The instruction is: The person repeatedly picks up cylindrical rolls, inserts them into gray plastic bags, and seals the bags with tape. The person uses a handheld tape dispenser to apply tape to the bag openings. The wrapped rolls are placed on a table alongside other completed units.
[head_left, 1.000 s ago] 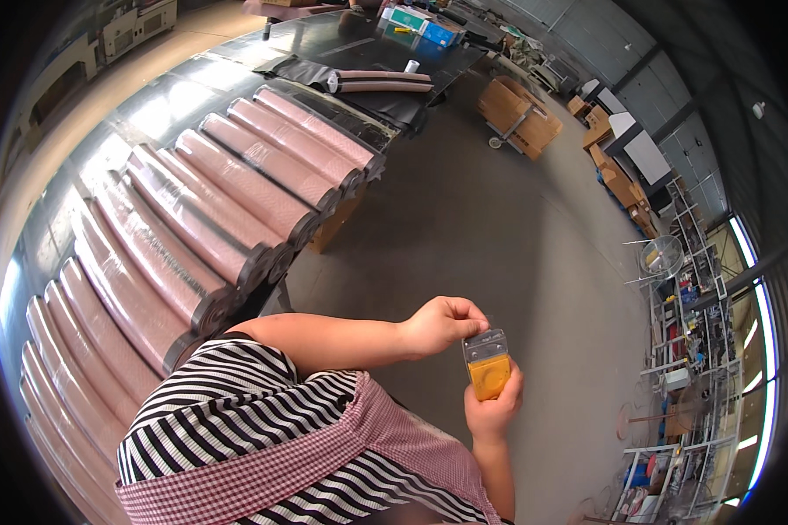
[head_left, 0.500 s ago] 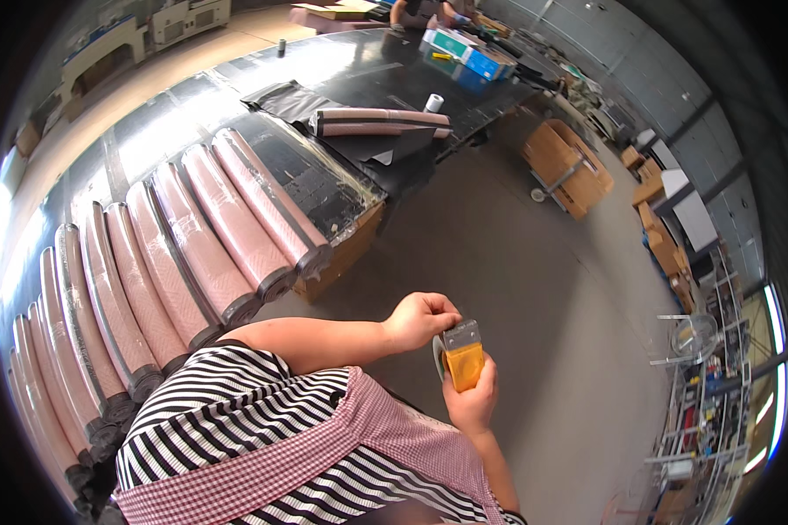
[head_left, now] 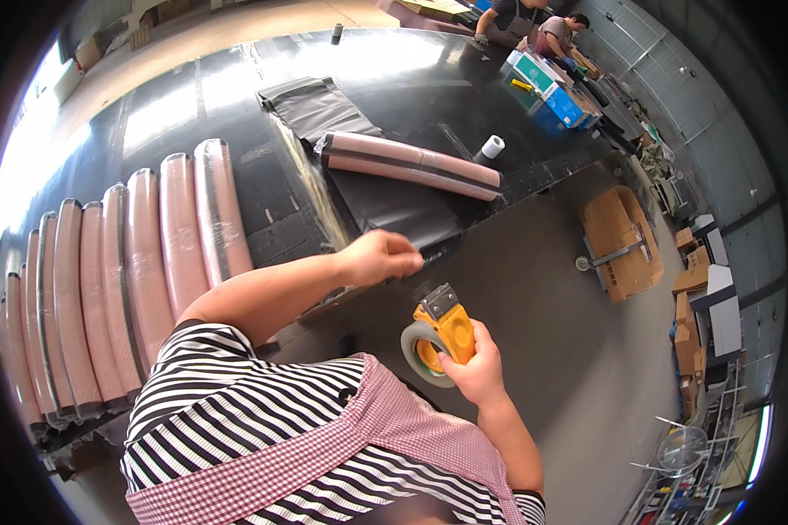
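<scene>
A tape dispenser [head_left: 458, 336] is gripped by the right hand [head_left: 481, 368]; the left hand [head_left: 376, 258] is curled, any hold unclear; a cardboard box [head_left: 630, 273] is seen at right.

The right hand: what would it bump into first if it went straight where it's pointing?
Probably the left hand, just ahead of the yellow tape dispenser the right hand holds. Depth is unclear, so it might miss.

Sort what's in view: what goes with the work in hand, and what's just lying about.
With the work:
yellow tape dispenser, held in the right hand
probably the pink rolls and black sheet on the table

Apparently just lying about:
cardboard box on wheels
blue box
fan
</scene>
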A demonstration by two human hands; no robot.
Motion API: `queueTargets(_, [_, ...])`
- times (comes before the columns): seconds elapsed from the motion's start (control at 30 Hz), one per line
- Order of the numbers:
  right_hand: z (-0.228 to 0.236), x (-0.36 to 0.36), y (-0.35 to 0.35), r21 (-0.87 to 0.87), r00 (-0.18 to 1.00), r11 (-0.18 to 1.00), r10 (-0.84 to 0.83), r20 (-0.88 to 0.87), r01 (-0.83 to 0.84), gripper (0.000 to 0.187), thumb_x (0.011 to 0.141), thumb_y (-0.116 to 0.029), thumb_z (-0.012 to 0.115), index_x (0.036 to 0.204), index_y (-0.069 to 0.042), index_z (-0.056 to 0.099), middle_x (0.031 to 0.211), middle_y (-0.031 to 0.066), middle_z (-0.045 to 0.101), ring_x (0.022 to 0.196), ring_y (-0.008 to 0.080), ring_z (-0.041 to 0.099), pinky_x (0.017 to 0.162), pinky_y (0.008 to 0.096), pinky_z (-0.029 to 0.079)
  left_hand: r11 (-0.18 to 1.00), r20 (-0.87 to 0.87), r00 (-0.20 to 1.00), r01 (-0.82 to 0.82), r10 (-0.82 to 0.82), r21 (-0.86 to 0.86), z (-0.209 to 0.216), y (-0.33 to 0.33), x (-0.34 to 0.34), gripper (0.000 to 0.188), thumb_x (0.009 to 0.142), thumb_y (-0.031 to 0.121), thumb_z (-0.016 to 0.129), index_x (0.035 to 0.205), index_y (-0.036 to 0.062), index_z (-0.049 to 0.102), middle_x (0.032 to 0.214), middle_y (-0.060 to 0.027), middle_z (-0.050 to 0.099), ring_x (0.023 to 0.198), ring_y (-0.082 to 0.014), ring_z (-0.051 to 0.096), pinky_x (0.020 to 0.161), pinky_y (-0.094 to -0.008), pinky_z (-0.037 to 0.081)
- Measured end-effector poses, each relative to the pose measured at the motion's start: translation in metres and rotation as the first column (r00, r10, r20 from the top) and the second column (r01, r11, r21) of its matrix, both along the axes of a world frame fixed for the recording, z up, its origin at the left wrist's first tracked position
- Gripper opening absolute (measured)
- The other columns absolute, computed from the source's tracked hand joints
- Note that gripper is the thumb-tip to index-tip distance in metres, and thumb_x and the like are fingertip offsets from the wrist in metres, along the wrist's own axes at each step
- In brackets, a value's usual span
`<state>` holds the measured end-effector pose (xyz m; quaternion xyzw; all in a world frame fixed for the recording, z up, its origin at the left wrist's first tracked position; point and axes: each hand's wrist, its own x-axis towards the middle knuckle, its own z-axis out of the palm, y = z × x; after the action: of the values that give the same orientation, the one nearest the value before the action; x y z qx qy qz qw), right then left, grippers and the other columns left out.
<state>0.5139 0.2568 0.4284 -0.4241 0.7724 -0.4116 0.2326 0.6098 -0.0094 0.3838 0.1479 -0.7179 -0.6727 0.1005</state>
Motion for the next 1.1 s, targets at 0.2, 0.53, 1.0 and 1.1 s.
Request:
queueTargets(0.2, [0.020,-0.106,-0.023,-0.021,0.992,0.992,-0.123,0.036,0.124,0.051,0.073,-0.004,0.073,0.119,0.000,0.052,0.105,0.0082,0.064,0.097,0.0160,0.062,0.088,0.0306,0.049,0.256,0.357,0.712,-0.599,0.605,0.759,-0.055,-0.096,-0.150,0.089,0.080,0.048,0.073,0.146,0.0057,0.029,0.142,-0.0260,0.032,0.128,-0.0400,0.040,0.099,-0.0513,0.044])
queueTargets(0.53, [0.032,-0.243,-0.099,-0.157,0.983,0.988,0.029,0.183,0.001,0.050,0.073,0.005,0.069,0.119,0.001,0.050,0.106,0.0070,0.061,0.098,0.0138,0.059,0.089,0.0288,0.048,-0.267,0.748,0.008,-0.932,0.664,0.247,-0.043,-0.128,-0.258,0.112,0.061,0.040,0.089,0.140,-0.0013,0.020,0.140,-0.0259,0.040,0.129,-0.0375,0.041,0.105,-0.0437,0.036])
queueTargets(1.0, [0.053,-0.402,-0.250,-0.324,0.770,0.799,0.588,0.247,-0.507,0.052,0.072,0.005,0.067,0.120,-0.001,0.049,0.107,0.0060,0.060,0.098,0.0132,0.059,0.091,0.0280,0.046,0.759,-0.046,0.820,-0.504,0.570,0.412,0.017,-0.192,-0.111,0.079,0.077,0.030,0.073,0.143,0.0093,0.034,0.132,-0.0078,0.051,0.119,-0.0184,0.049,0.101,-0.0351,0.037])
queueTargets(1.1, [0.040,-0.401,-0.258,-0.295,0.770,0.806,0.584,0.257,-0.513,0.051,0.072,0.003,0.068,0.120,-0.001,0.049,0.106,0.0060,0.060,0.099,0.0134,0.059,0.091,0.0282,0.046,0.735,0.153,0.866,-0.488,0.477,0.470,0.022,-0.181,-0.112,0.080,0.078,0.028,0.072,0.145,0.0122,0.032,0.132,-0.0120,0.048,0.121,-0.0197,0.047,0.103,-0.0352,0.034])
